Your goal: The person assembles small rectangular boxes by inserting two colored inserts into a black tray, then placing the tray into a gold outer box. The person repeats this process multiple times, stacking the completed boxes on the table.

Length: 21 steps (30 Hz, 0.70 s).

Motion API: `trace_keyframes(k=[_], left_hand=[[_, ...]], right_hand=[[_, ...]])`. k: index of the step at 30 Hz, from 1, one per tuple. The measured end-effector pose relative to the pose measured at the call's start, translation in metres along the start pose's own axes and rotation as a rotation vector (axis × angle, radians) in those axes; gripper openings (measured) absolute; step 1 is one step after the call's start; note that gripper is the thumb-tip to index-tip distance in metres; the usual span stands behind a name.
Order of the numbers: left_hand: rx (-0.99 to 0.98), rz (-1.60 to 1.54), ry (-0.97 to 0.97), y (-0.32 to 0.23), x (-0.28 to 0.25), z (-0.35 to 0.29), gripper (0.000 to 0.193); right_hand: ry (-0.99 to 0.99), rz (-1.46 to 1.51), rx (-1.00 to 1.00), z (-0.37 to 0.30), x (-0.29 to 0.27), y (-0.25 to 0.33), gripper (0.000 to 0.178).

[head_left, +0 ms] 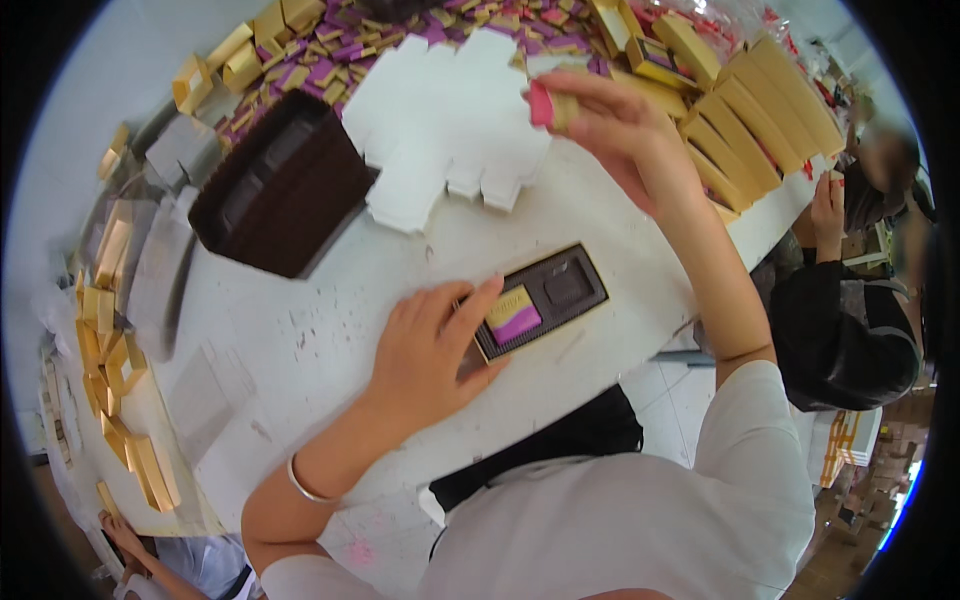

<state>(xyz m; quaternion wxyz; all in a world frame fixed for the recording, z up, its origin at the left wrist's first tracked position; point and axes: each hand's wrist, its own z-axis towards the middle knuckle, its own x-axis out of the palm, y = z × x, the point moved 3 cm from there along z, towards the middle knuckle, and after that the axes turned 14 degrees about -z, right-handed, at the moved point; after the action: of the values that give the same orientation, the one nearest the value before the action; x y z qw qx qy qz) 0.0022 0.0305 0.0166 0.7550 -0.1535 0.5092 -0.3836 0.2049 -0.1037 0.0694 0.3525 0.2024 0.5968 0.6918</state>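
A small gold-sided box with a dark brown tray inside lies on the table in front of me. One small gold and purple packet sits in the tray's near-left part; the far-right recess holds nothing. My left hand is closed around the box's left end, fingers on its far side and thumb on its near side. Raised over the table at the upper right, my right hand pinches a small pink and gold packet between thumb and fingers, apart from the box.
Stacked dark brown trays stand left of white flat card pieces. A heap of purple and gold packets lies behind. Gold boxes line the far right. Other people's hands show at the right and lower left.
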Motion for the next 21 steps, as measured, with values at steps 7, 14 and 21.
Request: trace_keyframes(k=[7,14,21], left_hand=[[0.042,-0.001,-0.025,0.003,0.007,-0.004,0.072],[0.053,-0.017,-0.002,-0.005,0.004,0.003,0.073],[0.019,0.016,0.022,-0.003,0.004,0.002,0.073]], right_hand=[[0.183,-0.117,0.15,-0.096,0.014,0.005,0.022],[0.243,-0.754,-0.218,-0.094,0.014,-0.004,0.017],[0.207,-0.777,-0.343,-0.114,0.018,-0.014,0.024]])
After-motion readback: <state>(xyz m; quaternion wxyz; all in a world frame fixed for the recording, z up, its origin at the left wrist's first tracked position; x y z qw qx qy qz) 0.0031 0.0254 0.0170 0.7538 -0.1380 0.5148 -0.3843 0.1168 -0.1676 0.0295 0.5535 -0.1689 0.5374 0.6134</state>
